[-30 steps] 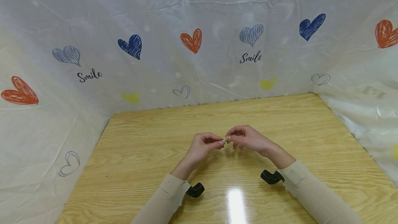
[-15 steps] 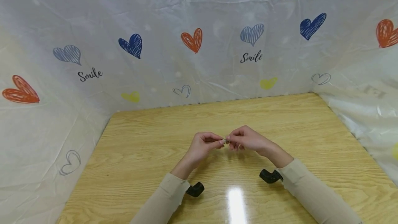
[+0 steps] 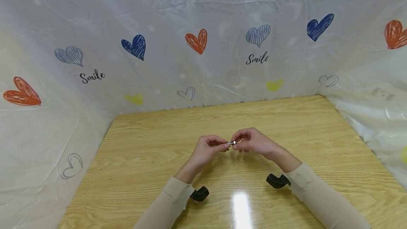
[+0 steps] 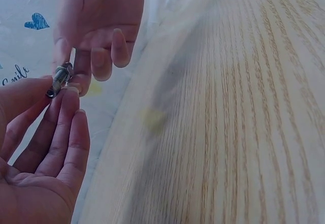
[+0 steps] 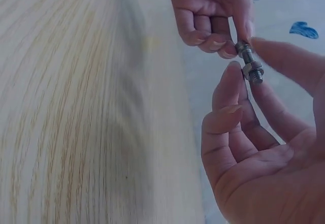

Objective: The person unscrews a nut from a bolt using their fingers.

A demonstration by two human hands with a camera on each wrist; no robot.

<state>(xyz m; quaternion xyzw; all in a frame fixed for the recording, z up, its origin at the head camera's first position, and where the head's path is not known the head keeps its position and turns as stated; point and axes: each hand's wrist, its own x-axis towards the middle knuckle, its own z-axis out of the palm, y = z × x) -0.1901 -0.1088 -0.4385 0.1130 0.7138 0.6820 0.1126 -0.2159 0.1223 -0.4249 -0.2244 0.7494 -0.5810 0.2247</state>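
A small metal bolt with a hex nut on its threaded shank is held above the table between both hands. My left hand pinches the bolt's head end between thumb and fingertips, which cover part of it. At the threaded end, my right hand has its thumb and fingertips about the nut, with a finger touching the nut's side in the right wrist view. The threaded tip sticks out past the nut. In the left wrist view the bolt points toward the right hand.
Below the hands lies a wood-grain table. A white sheet printed with hearts and "Smile" rises along its back and sides. Black curved mounts project from both sleeves, low over the table.
The right fingers have shifted along the nut, covering it half a second ago and leaving it in sight now. The left hand has kept its place and its pinch.
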